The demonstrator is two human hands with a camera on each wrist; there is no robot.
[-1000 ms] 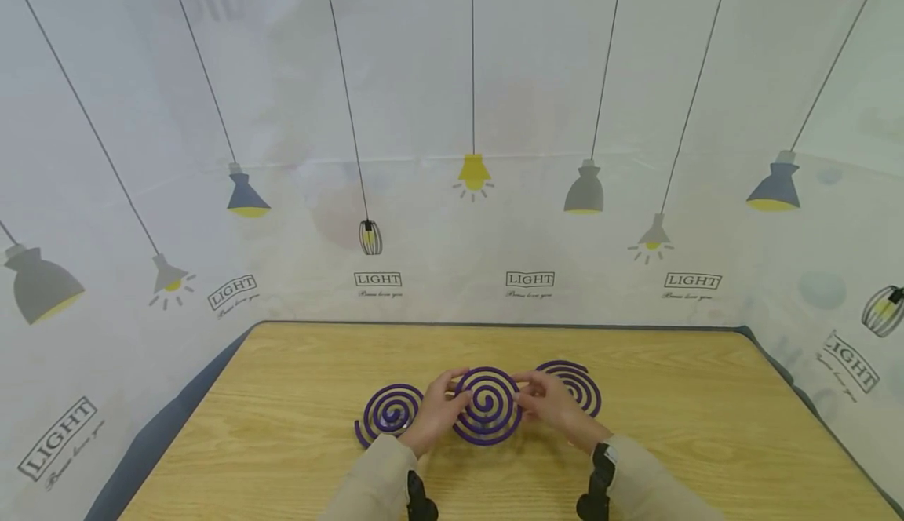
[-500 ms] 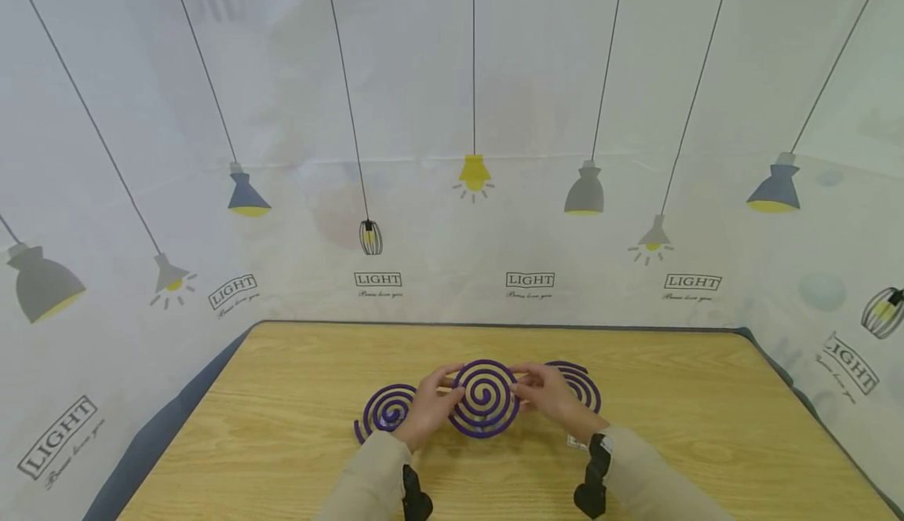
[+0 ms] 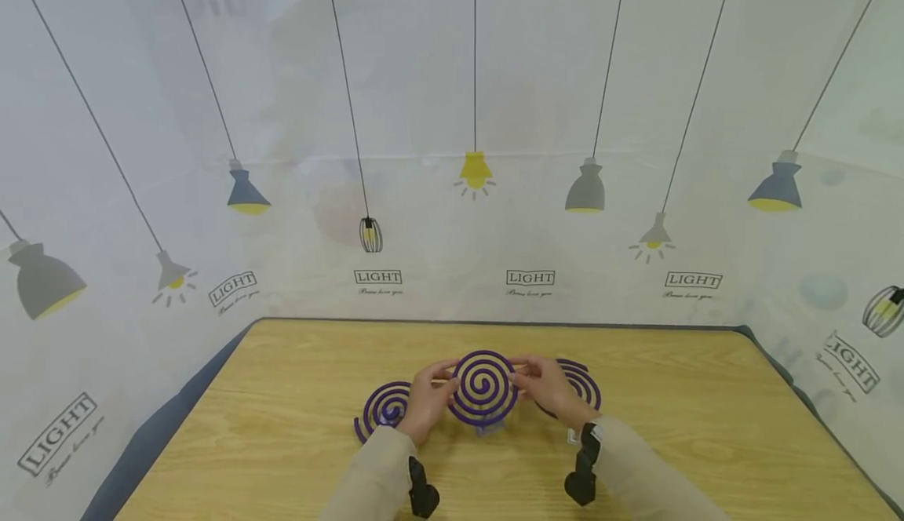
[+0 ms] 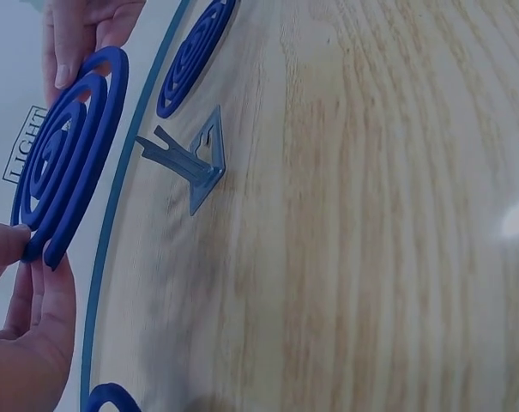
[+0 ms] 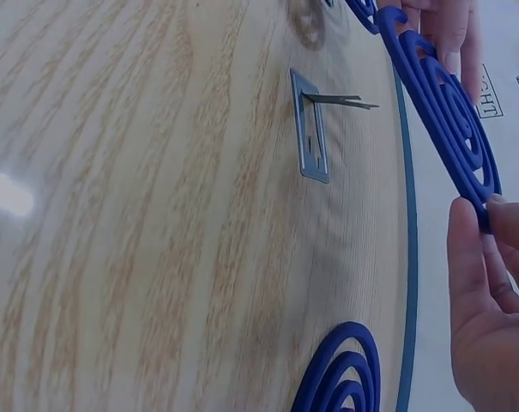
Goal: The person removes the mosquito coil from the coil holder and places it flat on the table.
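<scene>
A purple mosquito coil (image 3: 483,385) is held up above the table in the head view, its flat face towards me. At its left edge, my left hand (image 3: 427,397) pinches the rim between thumb and fingers; my right hand (image 3: 552,388) pinches the right edge. Apart from the coil, a small metal coil stand (image 4: 209,174) sits on the table, its thin prongs rising from a flat base. The right wrist view shows the same stand (image 5: 313,154) with no coil on it.
Two more coils are on the table: a left coil (image 3: 391,413) partly behind my left hand, and a right coil (image 3: 592,386) partly behind my right. The wooden table (image 3: 282,348) ends at a dark back edge, with a lamp-printed wall sheet (image 3: 438,231) beyond.
Both hands have raised the middle coil up and slightly away, keeping their grip at its sides. The stand now shows below it in the head view. The side coils have stayed put.
</scene>
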